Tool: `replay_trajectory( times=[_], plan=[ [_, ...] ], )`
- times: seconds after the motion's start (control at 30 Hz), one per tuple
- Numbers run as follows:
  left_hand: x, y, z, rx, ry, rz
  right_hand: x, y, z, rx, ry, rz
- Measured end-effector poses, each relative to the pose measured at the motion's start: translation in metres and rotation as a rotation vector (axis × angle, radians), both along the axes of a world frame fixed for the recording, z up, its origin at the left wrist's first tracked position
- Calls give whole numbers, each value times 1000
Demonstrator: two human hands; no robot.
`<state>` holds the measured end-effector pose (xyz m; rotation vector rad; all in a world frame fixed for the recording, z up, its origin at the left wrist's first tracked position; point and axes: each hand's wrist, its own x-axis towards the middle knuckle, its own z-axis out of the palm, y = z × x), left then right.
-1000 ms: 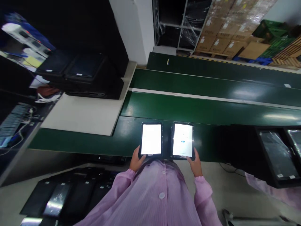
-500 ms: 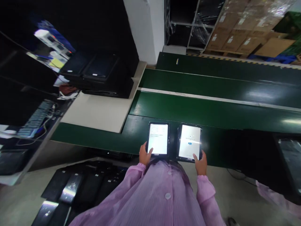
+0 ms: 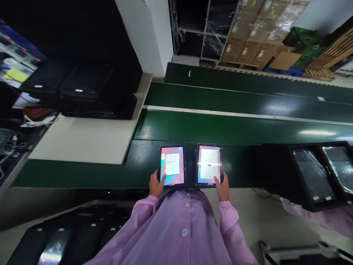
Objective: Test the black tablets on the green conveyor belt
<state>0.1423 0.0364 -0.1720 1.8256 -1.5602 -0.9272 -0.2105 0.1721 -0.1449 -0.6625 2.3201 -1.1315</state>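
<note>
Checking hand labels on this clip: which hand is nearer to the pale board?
Left. The left hand, gripping the left tablet, is right of the pale board; the right hand, gripping the right tablet, is farther right.

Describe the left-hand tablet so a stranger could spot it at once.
Find the long green bench and look to its near edge. There, the left hand holds the left tablet. Unlike the right tablet, its screen shows a green patch at the left edge.
</note>
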Motion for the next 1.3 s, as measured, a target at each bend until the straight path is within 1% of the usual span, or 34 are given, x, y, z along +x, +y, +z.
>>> replay_trajectory(
  times=[0.07, 0.13, 0.2, 0.27, 0.33, 0.37, 0.4, 0.43, 0.47, 0.53, 0.6, 0.7, 0.8, 1.03, 1.2, 1.3],
  plan=[
    [-1, 0, 3, 10, 10, -4, 5, -2, 9, -14, 89, 14],
    [-1, -1, 4, 26, 6, 3, 14, -5, 18, -47, 214, 82],
    [-2, -1, 3, 39, 0, 12, 27, -11, 26, -86, 311, 201],
    [-1, -2, 1, 38, -1, 19, 43, -18, 31, -115, 358, 357],
    [-1, -2, -1, 37, 2, 22, 54, -24, 32, -122, 386, 512],
    [0, -2, -2, 41, 2, 23, 57, -25, 32, -116, 402, 569],
    [0, -3, -3, 47, 0, 27, 57, -25, 31, -103, 422, 596],
    [0, -3, -4, 55, -3, 31, 54, -24, 30, -81, 447, 587],
    [1, -3, -5, 62, -5, 35, 49, -22, 28, -54, 476, 548],
    [0, -3, -6, 66, -9, 41, 35, -14, 23, -6, 531, 425],
    [0, -3, -7, 60, -8, 43, 20, -7, 18, 20, 569, 340],
    [0, -4, -7, 65, -15, 48, 10, 0, 15, 13, 593, 319],
    [1, -5, -7, 81, -32, 43, 17, -2, 16, -37, 588, 343],
    [2, -6, -8, 102, -36, 40, 52, -19, 25, -106, 500, 470],
    [3, -6, -13, 64, -25, 33, 57, -25, 27, -97, 497, 443],
    [1, -5, -10, 43, -29, 18, 55, -24, 24, -91, 522, 428]
  ],
)
